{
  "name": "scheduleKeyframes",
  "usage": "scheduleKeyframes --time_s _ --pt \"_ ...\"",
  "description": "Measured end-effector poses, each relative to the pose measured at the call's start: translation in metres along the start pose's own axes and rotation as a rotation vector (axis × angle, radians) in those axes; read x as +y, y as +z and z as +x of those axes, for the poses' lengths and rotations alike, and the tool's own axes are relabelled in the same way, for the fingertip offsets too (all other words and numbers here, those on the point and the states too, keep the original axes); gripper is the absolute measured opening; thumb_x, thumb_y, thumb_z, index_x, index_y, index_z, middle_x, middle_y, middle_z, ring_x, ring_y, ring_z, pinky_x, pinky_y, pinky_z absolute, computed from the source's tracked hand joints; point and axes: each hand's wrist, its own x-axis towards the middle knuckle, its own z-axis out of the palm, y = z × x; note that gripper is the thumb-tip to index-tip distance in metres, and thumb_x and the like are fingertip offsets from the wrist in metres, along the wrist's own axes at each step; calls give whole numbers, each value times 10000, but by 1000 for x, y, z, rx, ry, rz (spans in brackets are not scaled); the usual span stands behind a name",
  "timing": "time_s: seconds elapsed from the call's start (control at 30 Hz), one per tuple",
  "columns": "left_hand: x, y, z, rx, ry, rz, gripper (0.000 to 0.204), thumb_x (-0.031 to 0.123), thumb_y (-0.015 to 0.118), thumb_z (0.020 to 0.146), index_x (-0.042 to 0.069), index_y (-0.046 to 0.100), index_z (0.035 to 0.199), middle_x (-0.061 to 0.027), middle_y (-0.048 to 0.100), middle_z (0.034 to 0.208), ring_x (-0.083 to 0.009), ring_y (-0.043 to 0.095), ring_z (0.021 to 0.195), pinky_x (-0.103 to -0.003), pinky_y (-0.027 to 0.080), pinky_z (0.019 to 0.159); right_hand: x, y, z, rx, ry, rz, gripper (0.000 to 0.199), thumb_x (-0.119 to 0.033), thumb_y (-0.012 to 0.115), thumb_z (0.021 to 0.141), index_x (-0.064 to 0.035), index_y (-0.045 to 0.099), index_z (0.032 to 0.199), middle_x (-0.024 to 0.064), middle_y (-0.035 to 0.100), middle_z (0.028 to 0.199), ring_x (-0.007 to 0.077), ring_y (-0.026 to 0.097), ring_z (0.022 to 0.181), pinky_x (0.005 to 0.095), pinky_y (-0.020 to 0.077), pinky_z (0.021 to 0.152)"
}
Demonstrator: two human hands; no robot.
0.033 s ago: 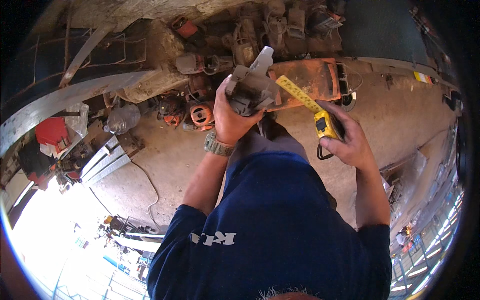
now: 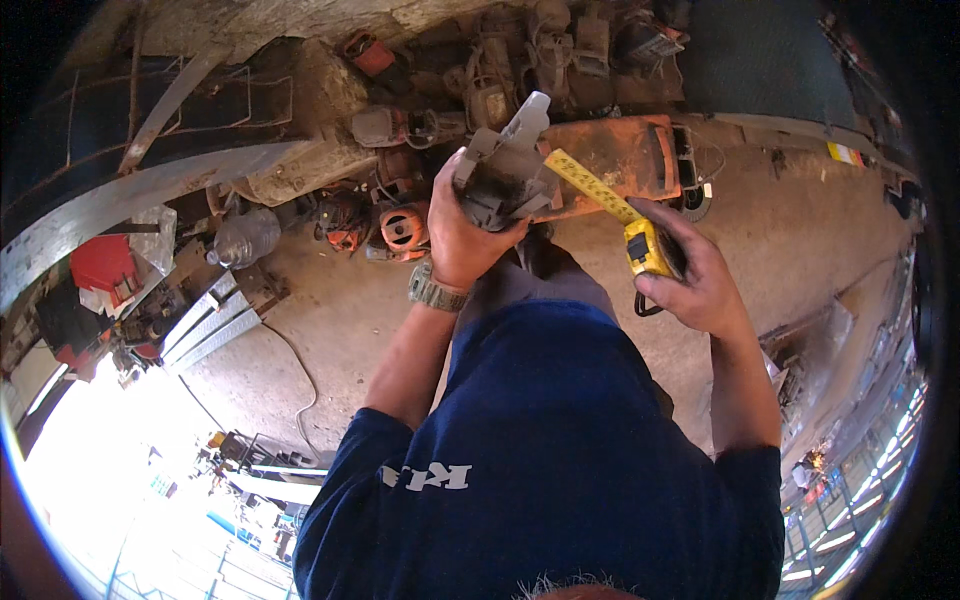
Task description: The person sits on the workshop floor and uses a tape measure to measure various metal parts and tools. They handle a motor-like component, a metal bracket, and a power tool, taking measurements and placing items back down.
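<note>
A grey metal piece with raised flanges and one long arm (image 2: pixel 505 170) is held up by my left hand (image 2: pixel 465 225), its fingers wrapped round the near left side. My right hand (image 2: pixel 700 275) grips a yellow tape measure (image 2: pixel 648 247) by its case. From the case a short length of yellow blade (image 2: pixel 592 186) sticks out up and to the left. Its free end hangs close to the metal piece's right edge; whether the two touch I cannot tell. A dark strap loop shows below the case.
Beneath my hands lies a worn orange metal box (image 2: pixel 610 160) on the concrete floor. Several dusty power tools, one an orange-and-black machine (image 2: pixel 403 230), crowd the far side. Leftward are a large clear plastic bottle (image 2: pixel 246 238), pale metal strips (image 2: pixel 212 320) and a cable (image 2: pixel 305 385).
The tape measure has shifted slightly left, and its blade end sits a little nearer the metal piece. The piece itself has moved very slightly. Both hands keep their grip.
</note>
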Motion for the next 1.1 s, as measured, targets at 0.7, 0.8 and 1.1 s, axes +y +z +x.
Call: scheduleKeyframes --time_s 0.7,0.8,1.1 --pt "61 32 56 -303 194 144 1035 363 942 600 -29 427 1407 -230 568 1323 -391 567 1227 -458 461 1048 -13 -21 -18 262 -56 -111 737 -311 802 785 8 551 1400 236 632 1314 323 599 1259 397 435 1080" --pt "71 38 59 -338 170 137 1032 358 938 604 -31 422 1409 -232 568 1320 -394 567 1221 -461 460 1041 -10 -25 -22 297 -51 -112 760 -295 752 770 32 528 1419 172 625 1265 229 589 1174 345 430 1051" --pt "81 53 68 -379 229 154 1005 321 930 602 -37 428 1396 -234 577 1295 -403 569 1199 -458 463 1031 -3 -40 -27 341 -28 -164 744 -362 790 789 -2 561 1398 242 637 1319 325 605 1258 395 444 1074"
